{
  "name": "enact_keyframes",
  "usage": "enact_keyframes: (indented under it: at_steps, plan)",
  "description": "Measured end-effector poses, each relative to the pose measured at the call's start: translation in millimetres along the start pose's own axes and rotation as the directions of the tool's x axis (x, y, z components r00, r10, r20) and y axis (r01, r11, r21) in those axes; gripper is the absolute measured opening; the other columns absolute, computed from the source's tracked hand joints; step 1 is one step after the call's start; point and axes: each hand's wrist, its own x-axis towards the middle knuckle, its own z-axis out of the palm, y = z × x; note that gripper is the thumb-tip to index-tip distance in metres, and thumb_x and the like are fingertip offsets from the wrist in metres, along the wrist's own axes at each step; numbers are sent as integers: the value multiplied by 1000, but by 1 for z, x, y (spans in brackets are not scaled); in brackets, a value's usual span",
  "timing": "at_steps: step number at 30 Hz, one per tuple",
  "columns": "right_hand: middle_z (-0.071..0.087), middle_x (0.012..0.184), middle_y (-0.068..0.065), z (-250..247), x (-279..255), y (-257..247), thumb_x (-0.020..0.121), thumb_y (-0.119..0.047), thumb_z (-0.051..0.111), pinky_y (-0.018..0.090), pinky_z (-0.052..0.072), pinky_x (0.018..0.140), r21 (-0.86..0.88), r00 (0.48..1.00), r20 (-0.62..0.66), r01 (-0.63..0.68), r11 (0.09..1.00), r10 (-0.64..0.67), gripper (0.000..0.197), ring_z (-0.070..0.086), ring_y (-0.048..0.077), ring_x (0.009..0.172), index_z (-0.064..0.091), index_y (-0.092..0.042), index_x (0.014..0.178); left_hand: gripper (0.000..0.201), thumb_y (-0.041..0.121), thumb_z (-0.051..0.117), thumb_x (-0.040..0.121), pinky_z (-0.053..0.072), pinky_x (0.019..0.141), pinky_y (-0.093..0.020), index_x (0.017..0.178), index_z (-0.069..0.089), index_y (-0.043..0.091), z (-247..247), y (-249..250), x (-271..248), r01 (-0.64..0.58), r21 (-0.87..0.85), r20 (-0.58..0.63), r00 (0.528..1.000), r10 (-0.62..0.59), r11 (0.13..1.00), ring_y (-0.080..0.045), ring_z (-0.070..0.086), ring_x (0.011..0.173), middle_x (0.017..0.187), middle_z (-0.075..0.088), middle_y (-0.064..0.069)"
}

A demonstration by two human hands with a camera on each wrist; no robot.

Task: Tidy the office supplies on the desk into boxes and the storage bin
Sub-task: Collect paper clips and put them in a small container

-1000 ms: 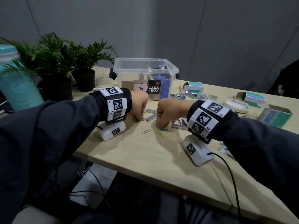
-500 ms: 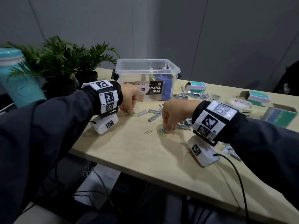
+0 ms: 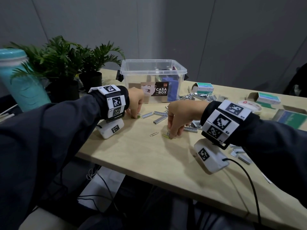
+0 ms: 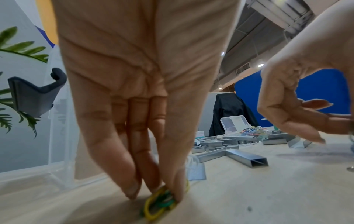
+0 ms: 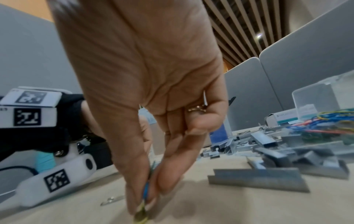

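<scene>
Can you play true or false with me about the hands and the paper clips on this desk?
1. The left hand pinches yellow and green paper clips. True.
2. The right hand rests flat and holds nothing. False: its fingertips pinch clips at the desk.
3. A silver paper clip lies alone between the hands. True.
4. The clear storage bin has its lid on. False: the top is open.
5. The staple strips are all in boxes. False: many lie loose.
</scene>
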Motion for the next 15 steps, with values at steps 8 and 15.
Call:
enact_keyframes:
  at_steps: [8, 15]
  plan:
    - [76, 91, 6, 10, 3, -13, 79, -18, 80, 26, 53, 69, -97, 993, -58, 101, 990, -107, 23, 67, 16, 76, 75, -4, 97, 15, 2, 82, 70, 54, 55, -20, 66, 69, 6, 0, -2, 0, -29, 1, -7, 1000, 29, 1000, -14, 62, 54, 72, 68, -10]
    - [69, 78, 0, 16, 2, -13, 78, -12, 77, 35, 57, 72, -124, 954, -133, 252, 960, -268, 9, 64, 20, 72, 74, -13, 86, 14, 1, 81, 72, 56, 57, -20, 68, 68, 5, -1, -7, 2, -28, -64, 33, 999, 30, 998, -16, 64, 58, 72, 68, -9]
